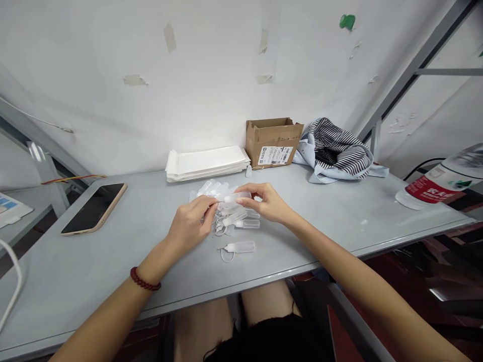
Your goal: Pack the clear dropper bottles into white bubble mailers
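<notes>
My right hand (262, 201) grips a small translucent squeeze bottle (232, 197) by its body, holding it level above a pile of similar bottles. The thumb and forefinger of my left hand (194, 218) are pinched at the thin needle tip of that same bottle; any small cap between them is hidden by the fingers. Under and around both hands lies the pile of bottles (249, 223), several with looped cap straps. One single bottle (241, 247) lies apart, nearer the table's front edge, its tip pointing left and its strap hanging in a loop.
Against the wall are a stack of white sheets (206, 162), an open cardboard box (274, 143) and a striped cloth bag (335, 151). A phone (96, 208) rests at left on the grey table (302, 241). A large water bottle (433, 188) lies tilted at right.
</notes>
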Available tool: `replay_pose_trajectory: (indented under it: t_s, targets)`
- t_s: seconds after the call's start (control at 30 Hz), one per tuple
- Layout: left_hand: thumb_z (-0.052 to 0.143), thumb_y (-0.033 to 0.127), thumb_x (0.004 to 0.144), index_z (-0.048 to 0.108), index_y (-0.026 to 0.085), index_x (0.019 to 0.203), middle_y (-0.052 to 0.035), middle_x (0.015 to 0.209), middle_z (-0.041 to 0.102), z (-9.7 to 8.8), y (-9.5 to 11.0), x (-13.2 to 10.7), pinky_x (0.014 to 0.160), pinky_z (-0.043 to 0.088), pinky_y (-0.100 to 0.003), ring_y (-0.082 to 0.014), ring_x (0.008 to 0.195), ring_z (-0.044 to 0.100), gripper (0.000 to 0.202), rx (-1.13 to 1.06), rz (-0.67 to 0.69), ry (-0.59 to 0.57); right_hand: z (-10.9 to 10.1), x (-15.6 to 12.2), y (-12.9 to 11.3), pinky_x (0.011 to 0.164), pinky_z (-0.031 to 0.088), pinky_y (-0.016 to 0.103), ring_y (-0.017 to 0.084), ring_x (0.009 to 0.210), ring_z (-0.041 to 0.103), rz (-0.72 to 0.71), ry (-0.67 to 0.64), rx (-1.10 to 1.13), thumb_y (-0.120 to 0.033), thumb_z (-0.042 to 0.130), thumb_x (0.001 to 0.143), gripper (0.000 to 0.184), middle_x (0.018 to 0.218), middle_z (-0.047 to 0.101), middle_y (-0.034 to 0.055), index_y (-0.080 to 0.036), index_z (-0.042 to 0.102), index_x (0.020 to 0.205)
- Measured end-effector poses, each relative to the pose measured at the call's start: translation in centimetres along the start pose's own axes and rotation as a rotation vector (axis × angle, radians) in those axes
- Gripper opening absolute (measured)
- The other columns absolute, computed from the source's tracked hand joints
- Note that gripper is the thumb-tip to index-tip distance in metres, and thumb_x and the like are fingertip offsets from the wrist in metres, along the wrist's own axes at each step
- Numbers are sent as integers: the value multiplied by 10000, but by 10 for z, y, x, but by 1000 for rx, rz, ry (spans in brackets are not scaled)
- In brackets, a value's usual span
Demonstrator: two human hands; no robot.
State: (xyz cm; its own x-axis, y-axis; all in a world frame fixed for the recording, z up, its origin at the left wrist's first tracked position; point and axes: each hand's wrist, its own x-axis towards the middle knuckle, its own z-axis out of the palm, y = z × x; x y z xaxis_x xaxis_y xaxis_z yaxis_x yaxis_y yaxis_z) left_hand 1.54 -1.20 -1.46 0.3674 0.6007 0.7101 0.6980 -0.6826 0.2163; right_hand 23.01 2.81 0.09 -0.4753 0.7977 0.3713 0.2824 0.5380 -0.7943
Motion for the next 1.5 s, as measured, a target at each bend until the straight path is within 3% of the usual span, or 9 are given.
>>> replay_pose_trajectory:
  t_s: [0.6,0.87,1.0,1.1,1.27,1.4,1.5]
  targets:
    - [476,137,881,615,165,865,-19,712,655,1,0,-1,513,413,-214,-108,571,548,143,-13,15,-5,4,0,0,624,400,248,131,715,564,17,-17,33,-289,613,789,244,903,720,50,-126,724,933]
    - [549,300,839,663,166,793,-10,662,672,-9,-10,11,530,449,-229,-117,541,572,182,-250,-385,-79,3,7,7,636,423,250,127,716,566,10,-26,-7,-353,614,808,281,903,701,50,-142,688,978]
    - [577,338,801,647,164,743,-9,646,663,-11,-19,12,512,453,-225,-114,510,565,196,-290,-525,-24,-7,14,28,651,442,258,154,804,581,27,191,-111,-390,552,855,305,952,671,74,-150,642,1022]
    - [578,349,796,656,167,741,-5,619,656,-10,-21,11,490,436,-222,-117,498,560,206,-254,-535,-37,-14,19,49,752,466,313,190,896,576,39,308,-274,-350,498,887,305,1071,640,109,-153,607,1094]
    - [566,406,805,668,162,757,-23,670,687,-11,-17,12,515,451,-232,-134,539,591,269,-188,-548,-58,-13,26,81,1044,346,426,256,1196,474,4,148,-438,-368,439,925,375,1234,558,150,-159,579,1203]
    - [543,423,817,654,162,739,-15,630,673,-14,-17,14,496,442,-222,-126,514,570,294,-160,-592,-15,-11,31,92,1097,278,462,279,1345,327,74,38,-467,-432,338,961,482,1453,379,164,-144,528,1297]
    - [528,421,826,649,158,746,-10,608,655,-14,-18,15,496,430,-221,-119,506,556,300,-163,-603,-10,-14,34,94,1103,247,507,289,1379,282,129,-40,-461,-441,277,978,501,1500,332,135,-167,507,1329]
